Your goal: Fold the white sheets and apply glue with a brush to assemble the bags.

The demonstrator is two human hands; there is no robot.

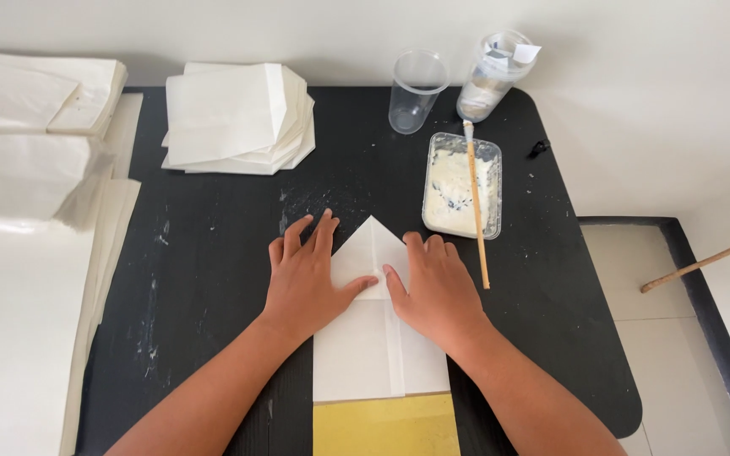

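A white paper sheet lies on the black table, its far end folded into a point. My left hand lies flat on the left fold, fingers spread, thumb toward the middle. My right hand presses the right fold in the same way. Both thumbs almost meet on the paper's centre seam. A yellow sheet shows under the paper's near edge.
A stack of folded white papers sits at the back left. A clear tray of white paste with a thin stick across it, an empty clear cup and a plastic bottle stand at the back right. More white paper piles lie left.
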